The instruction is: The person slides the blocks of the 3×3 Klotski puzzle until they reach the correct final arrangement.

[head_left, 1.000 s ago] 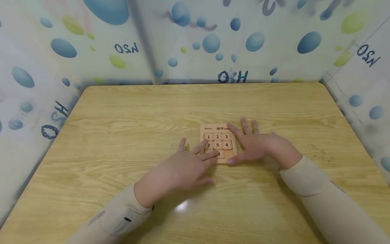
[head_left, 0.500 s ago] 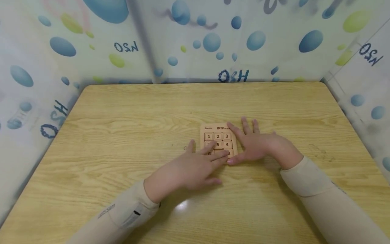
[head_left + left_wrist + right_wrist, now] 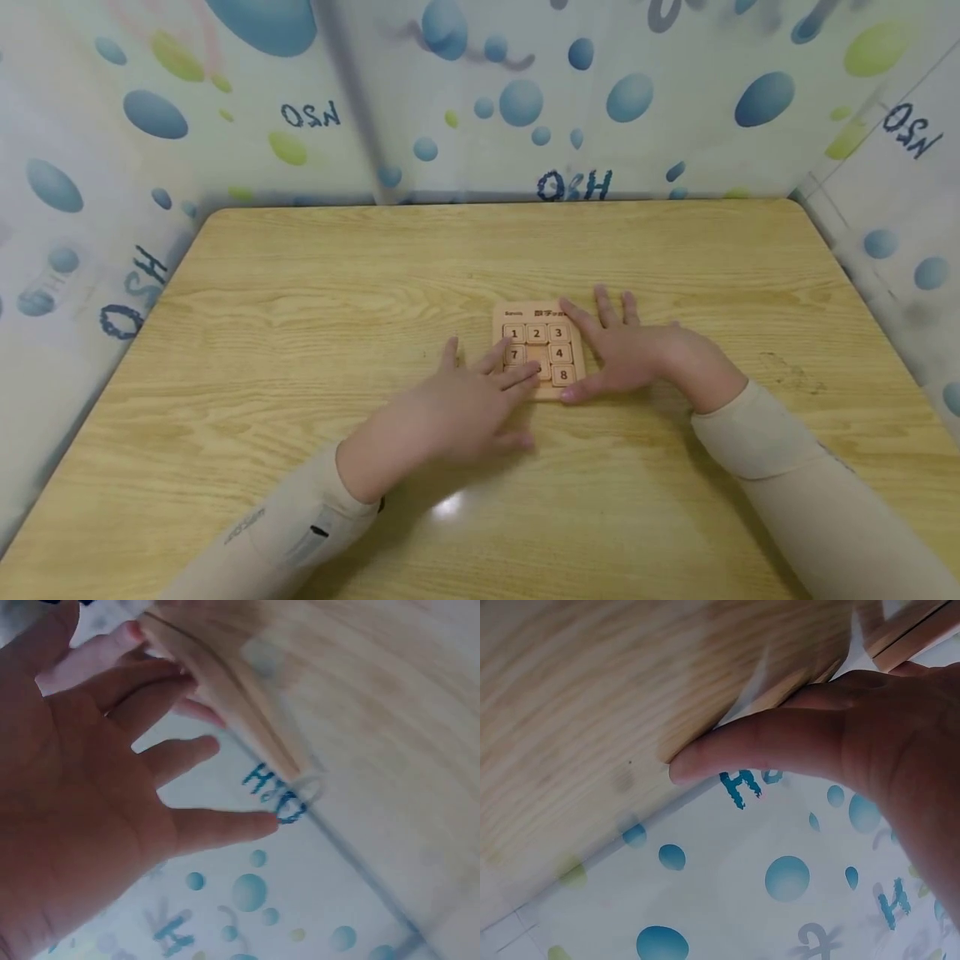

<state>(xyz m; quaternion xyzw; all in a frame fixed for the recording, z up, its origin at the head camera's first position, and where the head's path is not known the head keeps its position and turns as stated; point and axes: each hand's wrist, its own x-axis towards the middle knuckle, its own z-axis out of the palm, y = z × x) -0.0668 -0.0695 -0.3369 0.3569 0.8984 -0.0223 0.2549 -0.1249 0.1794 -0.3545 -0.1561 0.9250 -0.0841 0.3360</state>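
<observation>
A wooden number slide puzzle (image 3: 527,307) lies flat on the table, a little right of the middle in the head view. Tiles 1, 2 and 3 form its top row; 7 and 4 flank an empty slot in the second row. My left hand (image 3: 468,408) reaches over the lower left with spread fingers, one fingertip on the partly covered 5 tile (image 3: 536,372) in the bottom row. Tile 8 (image 3: 563,375) sits at bottom right. My right hand (image 3: 626,358) rests at the board's right side, index finger at the top edge, thumb (image 3: 742,746) at the lower corner.
The wood-grain table (image 3: 315,292) surrounds the puzzle. Behind it stands a pale wall (image 3: 480,75) printed with blue and green drops and lettering. In the left wrist view, the puzzle's side edge (image 3: 232,697) shows blurred beyond the fingers.
The 8 tile slid right into the bottom right corner, then the 5 tile came down from the centre. My left hand went right, then back left. The right hand stayed put.
</observation>
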